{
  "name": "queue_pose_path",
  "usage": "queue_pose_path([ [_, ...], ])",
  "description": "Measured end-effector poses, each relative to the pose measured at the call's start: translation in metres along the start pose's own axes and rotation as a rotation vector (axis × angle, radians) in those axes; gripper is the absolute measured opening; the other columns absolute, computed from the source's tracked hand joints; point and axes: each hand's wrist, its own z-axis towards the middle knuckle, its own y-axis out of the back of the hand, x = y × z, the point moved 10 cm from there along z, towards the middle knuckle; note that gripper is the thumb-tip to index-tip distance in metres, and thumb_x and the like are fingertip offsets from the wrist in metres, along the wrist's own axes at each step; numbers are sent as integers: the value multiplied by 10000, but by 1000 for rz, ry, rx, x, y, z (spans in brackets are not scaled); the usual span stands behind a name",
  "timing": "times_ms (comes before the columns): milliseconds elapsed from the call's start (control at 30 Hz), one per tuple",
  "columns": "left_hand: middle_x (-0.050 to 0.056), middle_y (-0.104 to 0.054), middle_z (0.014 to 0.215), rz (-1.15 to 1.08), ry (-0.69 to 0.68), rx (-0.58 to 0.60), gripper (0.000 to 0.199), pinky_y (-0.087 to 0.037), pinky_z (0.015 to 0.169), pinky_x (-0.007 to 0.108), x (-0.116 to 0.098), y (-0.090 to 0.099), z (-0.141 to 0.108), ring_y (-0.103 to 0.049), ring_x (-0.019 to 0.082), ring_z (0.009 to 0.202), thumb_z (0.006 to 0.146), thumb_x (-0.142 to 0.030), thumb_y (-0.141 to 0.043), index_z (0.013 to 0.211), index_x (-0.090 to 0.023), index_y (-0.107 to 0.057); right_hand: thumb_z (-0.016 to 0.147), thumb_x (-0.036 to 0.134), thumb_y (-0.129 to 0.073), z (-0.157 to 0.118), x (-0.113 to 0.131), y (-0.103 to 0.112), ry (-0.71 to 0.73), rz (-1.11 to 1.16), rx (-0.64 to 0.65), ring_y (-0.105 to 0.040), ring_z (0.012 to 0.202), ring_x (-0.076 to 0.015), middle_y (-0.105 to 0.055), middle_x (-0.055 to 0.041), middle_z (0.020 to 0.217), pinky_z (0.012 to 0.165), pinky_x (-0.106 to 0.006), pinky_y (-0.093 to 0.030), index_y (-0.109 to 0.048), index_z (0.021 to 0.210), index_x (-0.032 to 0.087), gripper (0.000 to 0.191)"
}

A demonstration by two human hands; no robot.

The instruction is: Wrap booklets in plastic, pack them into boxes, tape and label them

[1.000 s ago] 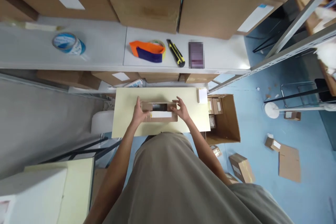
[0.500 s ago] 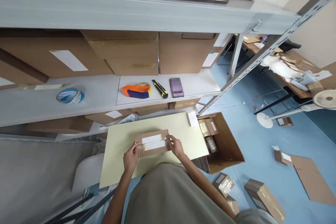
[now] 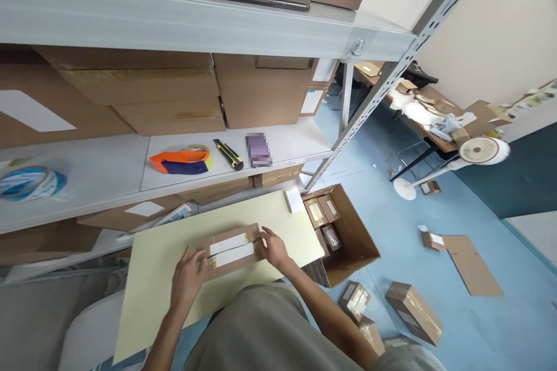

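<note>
A flat cardboard box (image 3: 232, 267) with two white labels and a seam between them lies on the pale yellow tabletop (image 3: 150, 278). My left hand (image 3: 188, 279) is at its left end, fingers curled against the edge. At the opposite end, the fingers of my right hand (image 3: 272, 248) bend over the box's edge. A small white box (image 3: 294, 200) rests near the tabletop's far right corner.
On the shelf ahead are an orange and blue tape dispenser (image 3: 180, 160), a yellow-black utility knife (image 3: 228, 154) and a blue tape roll (image 3: 32, 183). A large open carton (image 3: 354, 237) holding small boxes stands right of the tabletop. Boxes (image 3: 413, 312) lie on the floor; a fan (image 3: 478, 151) stands farther off.
The view has swung to the right, so the shelf and tabletop appear farther left. Both hands remain at the box's ends; the left hand's fingers have spread somewhat.
</note>
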Motion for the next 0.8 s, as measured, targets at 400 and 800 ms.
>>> queue_pose_path([
  [400,11,-830,866,-312,-54,-407,337,-598,933,376,-91,124,31,-804,281,954,968,-557,-635,912,-259,-783,1108,258,-519,66,178,97,470,-157,-197,-665,1318,-264,-731,-111,1377,1175,-424,-508,-683,1349,217,295],
  [800,56,-853,1091,-476,-121,-436,331,-552,717,268,-95,166,55,-691,140,648,1058,-265,-453,1244,-207,-721,1057,177,-561,209,318,41,500,-542,-113,-604,1401,-401,-649,-318,1399,1249,-612,-401,-505,1453,-3,439],
])
